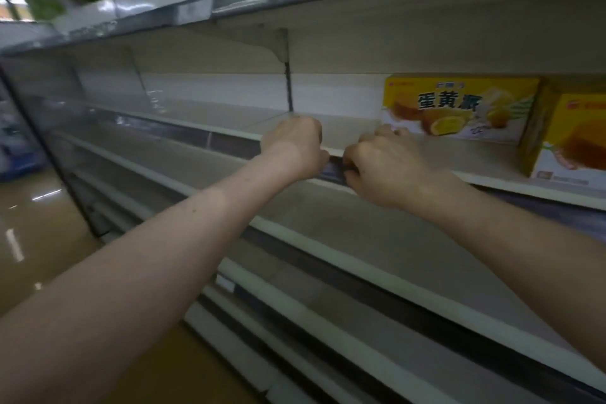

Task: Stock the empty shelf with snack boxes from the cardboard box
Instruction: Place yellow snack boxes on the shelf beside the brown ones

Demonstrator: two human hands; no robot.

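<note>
A person's two bare arms reach forward to a store shelf [354, 131] of pale, smooth, flat metal. The left hand [295, 144] and right hand [383, 167] sit close together, both with fingers curled over the shelf's front lip, gripping it. The right thumb tucks under against the dark, glossy price rail [334, 169]. Neither hand holds a box.

Just right of the right hand, a yellow snack box [459, 108] stands on the shelf: rectangular printed card, with cake pictures on its face. A second yellow box [570, 138] stands beside it, nearer the front edge.

The cardboard box is out of view. Stocking looks barely begun, and this seems a pause to steady or adjust the shelf. The next move likely calls for letting go, turning to the cardboard box and bringing another snack box to set beside the first.
</note>
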